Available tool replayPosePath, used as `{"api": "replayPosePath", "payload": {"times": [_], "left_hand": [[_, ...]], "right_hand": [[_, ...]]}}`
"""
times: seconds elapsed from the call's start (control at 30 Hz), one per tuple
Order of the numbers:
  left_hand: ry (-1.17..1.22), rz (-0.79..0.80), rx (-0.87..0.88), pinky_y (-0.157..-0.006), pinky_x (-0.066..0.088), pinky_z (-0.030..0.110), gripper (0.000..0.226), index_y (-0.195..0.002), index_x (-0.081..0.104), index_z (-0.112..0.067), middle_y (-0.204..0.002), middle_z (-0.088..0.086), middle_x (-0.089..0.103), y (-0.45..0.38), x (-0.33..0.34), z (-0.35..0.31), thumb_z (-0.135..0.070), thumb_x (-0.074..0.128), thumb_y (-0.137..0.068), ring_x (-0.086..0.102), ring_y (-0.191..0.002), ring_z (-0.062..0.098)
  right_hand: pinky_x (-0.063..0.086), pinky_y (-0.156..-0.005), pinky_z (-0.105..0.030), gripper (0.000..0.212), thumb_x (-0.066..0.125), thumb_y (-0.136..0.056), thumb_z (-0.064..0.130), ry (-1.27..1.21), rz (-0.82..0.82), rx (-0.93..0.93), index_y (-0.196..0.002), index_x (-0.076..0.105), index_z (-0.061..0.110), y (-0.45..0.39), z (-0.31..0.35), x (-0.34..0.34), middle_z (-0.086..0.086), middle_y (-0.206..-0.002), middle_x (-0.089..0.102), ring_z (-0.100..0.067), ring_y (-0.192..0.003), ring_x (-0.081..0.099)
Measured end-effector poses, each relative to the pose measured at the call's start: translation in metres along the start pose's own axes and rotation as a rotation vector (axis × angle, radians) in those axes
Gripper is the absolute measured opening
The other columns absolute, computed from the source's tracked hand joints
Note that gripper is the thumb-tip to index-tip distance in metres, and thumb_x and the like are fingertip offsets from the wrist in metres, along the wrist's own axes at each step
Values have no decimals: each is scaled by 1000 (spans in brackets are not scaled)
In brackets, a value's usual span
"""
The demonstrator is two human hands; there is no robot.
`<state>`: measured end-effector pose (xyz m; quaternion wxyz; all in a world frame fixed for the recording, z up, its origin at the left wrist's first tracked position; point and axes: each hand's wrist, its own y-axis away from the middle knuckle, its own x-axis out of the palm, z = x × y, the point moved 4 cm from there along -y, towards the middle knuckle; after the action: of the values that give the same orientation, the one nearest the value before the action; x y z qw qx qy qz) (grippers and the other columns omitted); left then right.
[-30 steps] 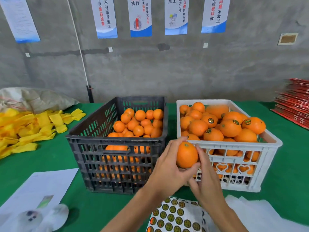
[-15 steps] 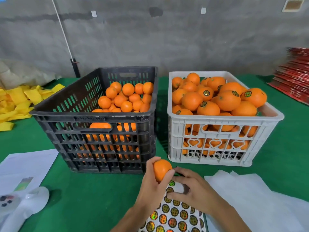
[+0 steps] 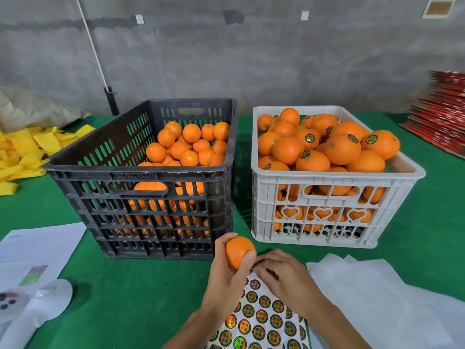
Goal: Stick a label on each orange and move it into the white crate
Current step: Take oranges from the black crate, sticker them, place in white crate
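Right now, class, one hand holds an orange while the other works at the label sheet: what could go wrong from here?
1. The white crate is heaped above its rim, so another orange may roll off.
2. The left hand has only a fingertip grip on the orange; pressing a label on could dislodge it.
3. The right hand covers the label sheet edge; a label may crease while being peeled.

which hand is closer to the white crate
Right. The right hand lies on the sticker sheet, just in front of the white crate. The left hand, holding an orange, is further left, before the black crate.
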<state>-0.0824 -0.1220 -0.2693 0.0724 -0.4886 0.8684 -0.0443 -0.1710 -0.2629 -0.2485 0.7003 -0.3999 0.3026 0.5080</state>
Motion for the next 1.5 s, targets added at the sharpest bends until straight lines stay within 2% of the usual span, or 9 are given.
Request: {"api": "replayPosePath", "payload": {"times": [0.17,0.37,0.5,0.63,0.8,1.0,1.17,1.33,1.5], "left_hand": [[-184,35,41,-80,56,16,78,-140,33,-58,-119,-42,44,0,2,-7,-85,67,-75,64,-106,-3],[-365,104,174,-86,56,16,60,-136,32,-65,-139,-30,32,-2,5,-6,-64,64,-85,53,-119,-8],[-400,63,238,-80,53,12,69,-137,30,-61,-135,-37,25,-4,9,-13,-44,75,-87,52,-114,-11],[-374,24,292,-88,58,23,78,-142,30,-56,-137,-43,20,-18,14,-55,-27,79,-88,49,-117,-15],[-418,299,454,-104,37,3,101,-159,-9,-57,-166,-30,6,-48,15,-166,-13,57,-97,32,-135,-23],[-850,245,636,-91,56,45,111,-158,-33,-29,-176,-2,-4,-109,38,-288,-14,61,-101,65,-116,33],[-1088,274,690,-112,44,50,104,-165,-18,-16,-176,7,7,-167,61,-326,-23,64,-101,43,-146,34],[-1083,163,495,-121,34,51,82,-166,16,-19,-170,10,22,-224,-7,-291,-32,65,-102,31,-154,32],[-1386,146,-125,-107,48,44,64,-156,40,-13,-152,19,48,-240,-143,-217,-33,65,-101,53,-137,38]], "right_hand": [[53,-82,-23,13,64,-101,23,-245,-486,260,-101,76,23,-1,11,-17,19,-102,70,-2,-95,65],[55,-90,-25,38,50,-101,51,-354,-401,221,-107,79,27,4,28,-12,22,-110,70,0,-105,65],[29,-108,-6,80,44,-81,87,-113,-244,213,-144,53,38,8,42,-9,29,-146,46,9,-132,42],[25,-101,4,83,51,-80,87,-93,-463,114,-143,57,32,3,63,-46,28,-140,50,8,-127,48],[34,-109,-7,71,52,-94,69,-154,-637,-85,-154,42,31,-28,77,-128,24,-152,42,12,-139,39],[46,-107,-24,71,55,-97,59,-69,-755,-110,-156,41,22,-86,78,-227,5,-151,52,-7,-136,51],[42,-113,-41,52,57,-103,33,170,-845,41,-148,52,6,-124,71,-257,-12,-147,57,-28,-138,52],[41,-112,-34,44,58,-103,30,162,-738,-11,-142,58,10,-143,83,-223,-5,-142,62,-21,-132,55],[43,-110,-32,47,57,-102,38,-30,-438,10,-145,56,18,-180,116,-175,0,-142,62,-19,-132,55]]}}
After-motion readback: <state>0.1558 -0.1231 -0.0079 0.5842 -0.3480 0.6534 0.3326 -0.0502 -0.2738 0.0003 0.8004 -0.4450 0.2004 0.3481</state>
